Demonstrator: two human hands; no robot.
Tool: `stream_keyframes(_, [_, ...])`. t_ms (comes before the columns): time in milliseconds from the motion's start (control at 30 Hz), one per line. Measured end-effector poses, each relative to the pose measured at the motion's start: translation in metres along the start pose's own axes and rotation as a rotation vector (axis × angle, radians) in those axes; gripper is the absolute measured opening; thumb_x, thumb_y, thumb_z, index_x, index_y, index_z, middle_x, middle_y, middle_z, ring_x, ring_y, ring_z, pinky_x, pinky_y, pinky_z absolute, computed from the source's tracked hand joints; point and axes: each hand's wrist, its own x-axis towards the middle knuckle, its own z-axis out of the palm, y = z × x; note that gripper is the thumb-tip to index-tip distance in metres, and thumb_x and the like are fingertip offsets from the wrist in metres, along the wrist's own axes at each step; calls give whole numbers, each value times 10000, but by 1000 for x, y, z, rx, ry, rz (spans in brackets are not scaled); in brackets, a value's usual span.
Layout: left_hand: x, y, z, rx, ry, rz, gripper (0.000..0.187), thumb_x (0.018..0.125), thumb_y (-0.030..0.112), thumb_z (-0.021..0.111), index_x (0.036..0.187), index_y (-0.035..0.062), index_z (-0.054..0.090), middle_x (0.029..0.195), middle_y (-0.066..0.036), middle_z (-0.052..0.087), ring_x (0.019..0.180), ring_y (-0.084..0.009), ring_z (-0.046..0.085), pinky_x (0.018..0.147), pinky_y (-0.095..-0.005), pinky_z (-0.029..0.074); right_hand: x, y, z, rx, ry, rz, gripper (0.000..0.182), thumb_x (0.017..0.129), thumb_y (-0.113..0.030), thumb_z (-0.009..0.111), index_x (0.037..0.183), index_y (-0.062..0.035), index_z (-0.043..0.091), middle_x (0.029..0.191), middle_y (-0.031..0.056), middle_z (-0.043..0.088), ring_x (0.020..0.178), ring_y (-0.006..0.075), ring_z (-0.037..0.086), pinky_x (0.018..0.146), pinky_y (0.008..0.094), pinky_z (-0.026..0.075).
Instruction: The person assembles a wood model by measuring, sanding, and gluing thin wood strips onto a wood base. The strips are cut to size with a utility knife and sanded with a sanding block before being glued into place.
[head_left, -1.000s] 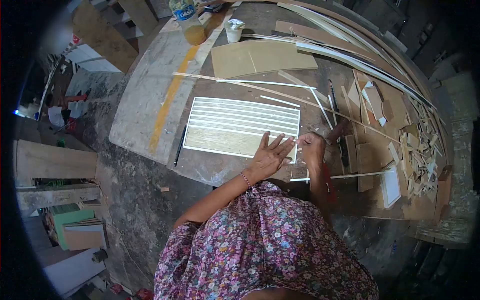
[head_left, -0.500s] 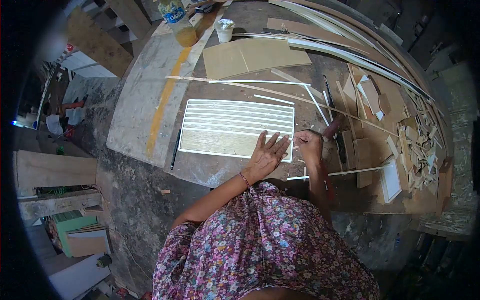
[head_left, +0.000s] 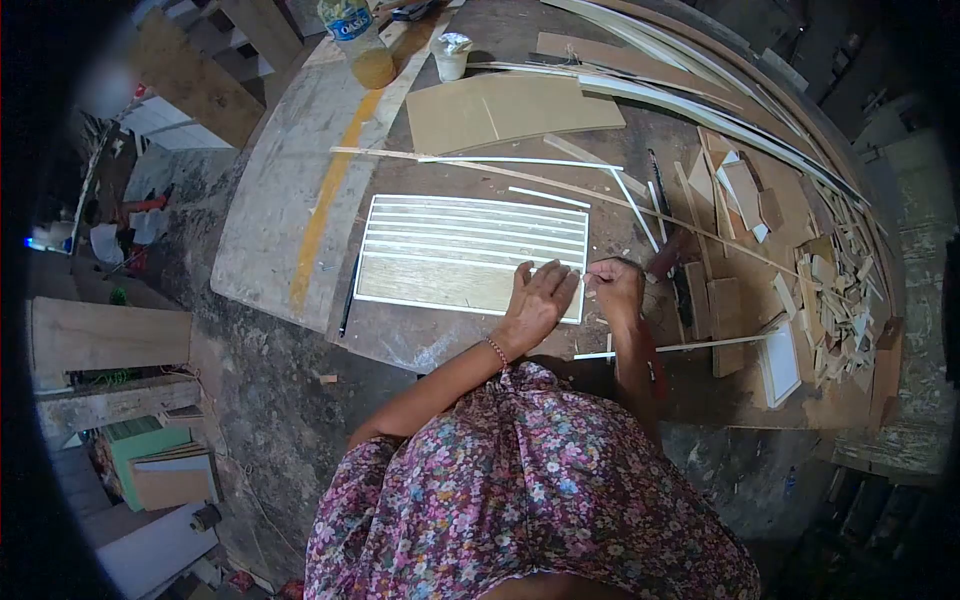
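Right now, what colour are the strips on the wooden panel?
White strips on the light-brown panel; head view.

You have one slatted panel (head_left: 470, 253), one plastic bottle (head_left: 358, 42), one small cup (head_left: 451, 56), one pencil (head_left: 347, 296), and two hands: left hand (head_left: 537, 303), right hand (head_left: 616, 288).

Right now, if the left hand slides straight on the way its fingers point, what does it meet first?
Probably the right hand, which is beside the left hand's fingertips at the corner of the white-striped panel; depth is unclear.
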Motion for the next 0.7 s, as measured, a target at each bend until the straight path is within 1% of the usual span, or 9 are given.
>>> stream_keyframes(100, [10,2,-1,-18,62,-34,348,683,62,539,1029,41,555,971,-119,531,954,-245,471,825,-430,317,0,0,2,31,-2,32,92,677,14,630,763,31,603,652,88,616,548,105,568,505,220,441])
stream_keyframes(200, [13,0,1,-49,80,-64,309,643,70,565,948,32,589,960,-95,532,914,-241,466,774,-404,328,-1,-3,1,22,-14,15,99,675,8,633,770,25,608,658,89,620,548,105,565,511,220,435])
stream_keyframes(300, [15,1,-1,-44,69,-77,290,627,86,583,912,38,606,958,-79,533,928,-241,462,765,-389,326,1,3,2,-20,3,12,96,669,3,637,762,16,617,657,85,624,551,104,568,508,225,433])
stream_keyframes(400, [14,2,1,-6,86,-64,251,636,102,591,881,51,613,950,-66,533,922,-236,456,766,-414,313,0,-4,1,-39,-8,36,94,654,4,642,746,7,624,655,82,627,561,114,576,521,223,436])
stream_keyframes(500, [18,4,6,14,141,-79,196,662,129,589,847,70,619,947,-58,532,907,-232,455,776,-453,294,8,22,3,-150,60,-111,91,652,16,631,743,10,622,643,78,623,570,127,579,542,222,441])
stream_keyframes(533, [17,2,12,56,101,-96,163,686,170,581,821,89,625,940,-51,532,901,-229,450,780,-479,280,10,28,4,-120,46,-108,93,654,23,624,746,11,620,649,79,623,578,129,581,552,224,444])
stream_keyframes(567, [19,4,11,54,113,-118,160,696,191,571,818,106,630,930,-51,532,903,-222,449,795,-478,276,12,33,3,-90,29,-105,96,656,30,618,750,13,619,656,81,624,586,132,582,561,226,447])
stream_keyframes(633, [23,7,5,49,115,-144,141,685,189,573,786,112,636,916,-47,533,907,-213,449,805,-480,270,10,35,6,-32,5,-88,102,660,40,609,759,17,615,671,83,624,602,134,584,578,230,451])
stream_keyframes(700, [22,5,4,41,98,-150,128,679,177,565,757,115,645,949,-44,547,921,-203,451,814,-479,262,4,23,2,20,-4,-65,109,664,45,605,771,21,611,688,85,625,615,131,583,593,236,453])
